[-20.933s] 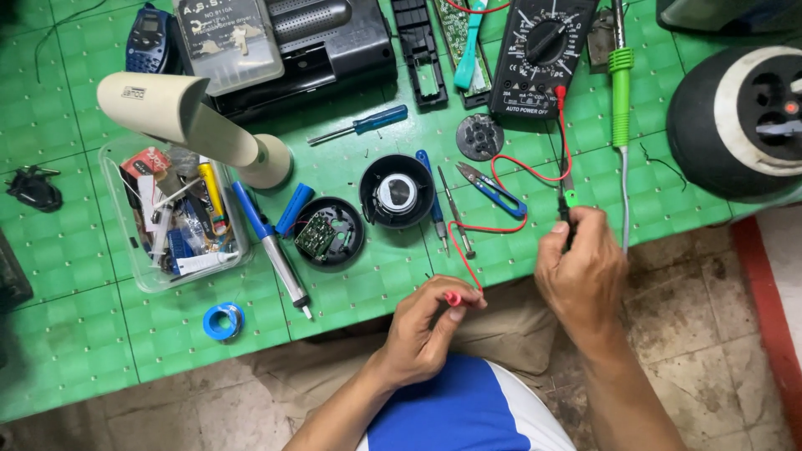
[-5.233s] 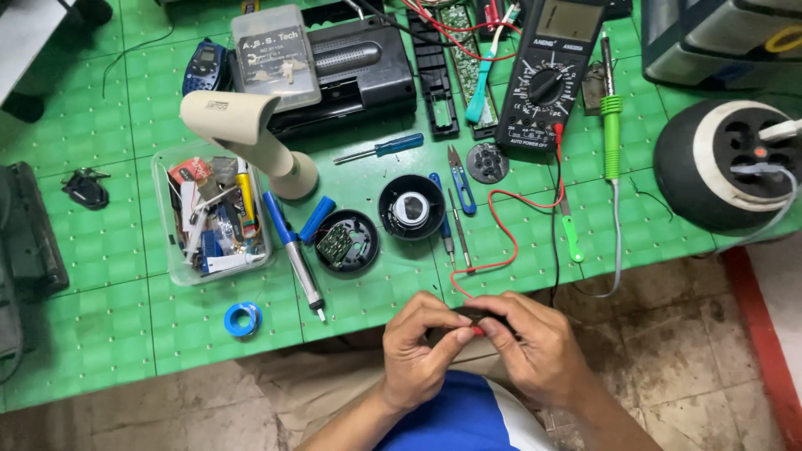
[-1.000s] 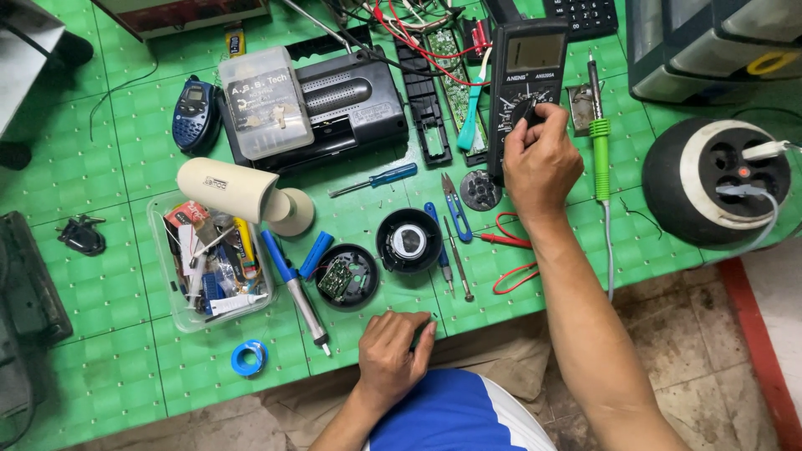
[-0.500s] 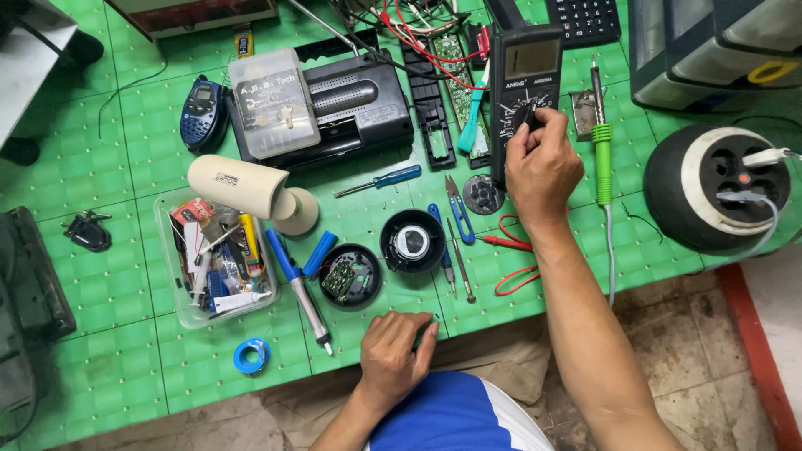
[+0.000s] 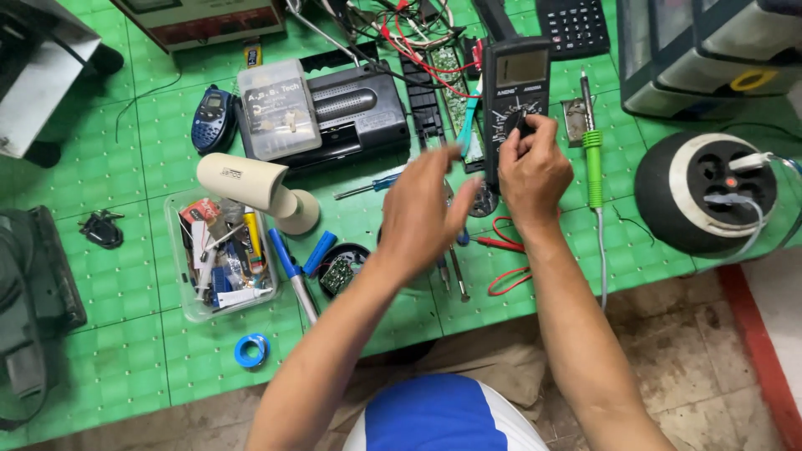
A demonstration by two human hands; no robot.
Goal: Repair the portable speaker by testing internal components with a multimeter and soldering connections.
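Note:
My right hand (image 5: 530, 171) rests on a black multimeter (image 5: 520, 79) at the back of the green table, its fingertips pinching the round dial. My left hand (image 5: 422, 213) is blurred and raised over the middle of the table, just left of the right hand, with its fingers apart and nothing in it. Below it, tweezers and small screwdrivers (image 5: 455, 276) lie partly hidden. The red test leads (image 5: 501, 242) curl on the table under my right wrist.
A green soldering iron (image 5: 591, 159) lies right of the meter, with a black cable reel (image 5: 710, 192) beyond it. To the left are a white camera (image 5: 251, 185), a clear parts tray (image 5: 188, 276), a round circuit board (image 5: 341, 269), a blue tape roll (image 5: 251, 351) and a black radio (image 5: 351, 113).
My left hand has lifted from the table's near edge to the middle, beside the right hand. My right hand stays on the meter's dial.

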